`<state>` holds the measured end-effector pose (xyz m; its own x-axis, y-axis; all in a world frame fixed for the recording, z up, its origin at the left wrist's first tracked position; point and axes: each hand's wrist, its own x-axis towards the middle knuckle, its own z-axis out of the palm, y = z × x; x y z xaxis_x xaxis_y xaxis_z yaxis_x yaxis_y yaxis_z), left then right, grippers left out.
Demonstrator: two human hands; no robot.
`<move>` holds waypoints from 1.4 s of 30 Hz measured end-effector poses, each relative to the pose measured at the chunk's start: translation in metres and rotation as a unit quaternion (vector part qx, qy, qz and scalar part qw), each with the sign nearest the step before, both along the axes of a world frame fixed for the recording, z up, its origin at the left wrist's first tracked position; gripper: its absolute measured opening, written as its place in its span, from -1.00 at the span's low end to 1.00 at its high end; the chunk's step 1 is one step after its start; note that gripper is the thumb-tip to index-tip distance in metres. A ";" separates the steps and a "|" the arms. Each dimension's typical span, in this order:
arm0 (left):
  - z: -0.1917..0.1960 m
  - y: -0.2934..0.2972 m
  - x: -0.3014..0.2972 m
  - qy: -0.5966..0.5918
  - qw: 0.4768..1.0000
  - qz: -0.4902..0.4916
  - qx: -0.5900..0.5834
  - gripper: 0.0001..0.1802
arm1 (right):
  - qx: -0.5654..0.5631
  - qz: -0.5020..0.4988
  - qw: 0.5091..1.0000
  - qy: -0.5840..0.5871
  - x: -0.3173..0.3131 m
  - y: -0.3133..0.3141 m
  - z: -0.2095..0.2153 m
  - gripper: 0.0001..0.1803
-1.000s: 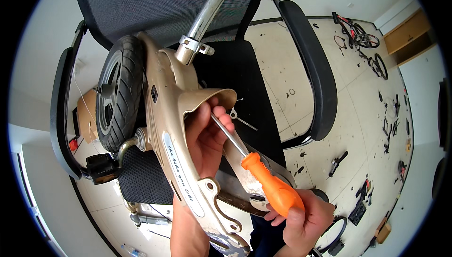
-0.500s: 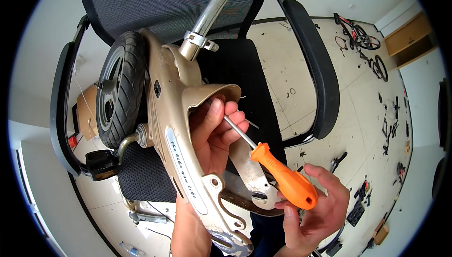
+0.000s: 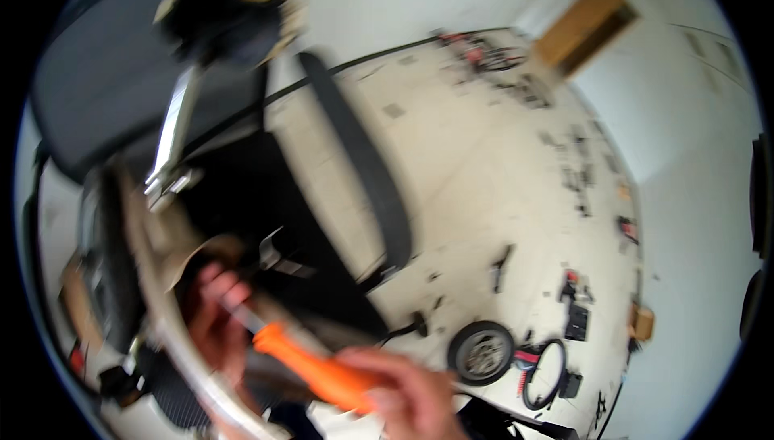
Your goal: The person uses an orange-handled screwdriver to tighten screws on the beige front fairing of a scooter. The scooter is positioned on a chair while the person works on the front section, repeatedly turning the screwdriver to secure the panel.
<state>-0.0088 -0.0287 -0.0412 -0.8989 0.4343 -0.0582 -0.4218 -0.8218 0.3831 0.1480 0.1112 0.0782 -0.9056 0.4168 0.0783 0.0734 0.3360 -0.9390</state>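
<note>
A screwdriver with an orange handle (image 3: 322, 371) slants across the lower part of the blurred head view. My right hand (image 3: 415, 396) is closed around the end of its handle. Near the shaft's far end, my left hand (image 3: 222, 303) has its fingers curled around the metal, partly inside the curved opening of a beige bike frame (image 3: 157, 279). The screwdriver tip is hidden. From the frame rises a chrome seat post (image 3: 173, 126) with a clamp, topped by a dark saddle (image 3: 230, 25). A black-tyred wheel (image 3: 103, 259) sits at the frame's left side.
The bike frame rests on a black office chair (image 3: 242, 190) with an armrest (image 3: 359, 158). Small metal pieces (image 3: 282, 259) lie on its seat. On the floor are a loose wheel (image 3: 481, 353), a thin ring (image 3: 546, 374), scattered parts and a red bicycle (image 3: 484, 53) by the wall.
My view has swung to the right, so chair and bike frame appear farther left and the picture is smeared. My right hand, loosely open beside the handle before, now grips it.
</note>
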 end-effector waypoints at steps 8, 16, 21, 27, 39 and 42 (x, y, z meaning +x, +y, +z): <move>0.022 0.015 0.024 -0.116 0.988 0.066 -0.078 -0.76 | 0.140 0.050 0.979 0.138 0.007 0.022 -0.003 -0.43; 0.040 0.025 0.010 -0.106 0.983 0.010 -0.152 -0.61 | 0.019 0.001 0.999 0.027 -0.001 0.012 -0.014 -0.51; 0.051 0.011 0.009 -0.062 0.988 -0.002 -0.144 -0.73 | -0.002 -0.028 0.999 -0.019 -0.002 0.000 -0.004 -0.63; 0.047 0.012 0.012 -0.075 0.985 0.053 -0.145 -0.83 | 0.077 0.094 0.986 0.111 -0.010 0.004 0.002 -0.47; 0.043 0.021 0.012 -0.088 0.976 0.069 -0.186 -0.76 | 0.086 -0.029 0.993 0.071 -0.006 -0.013 -0.019 -0.54; 0.046 0.013 0.009 -0.070 0.986 0.032 -0.148 -0.74 | -0.003 -0.059 0.998 0.009 -0.005 -0.016 -0.007 -0.53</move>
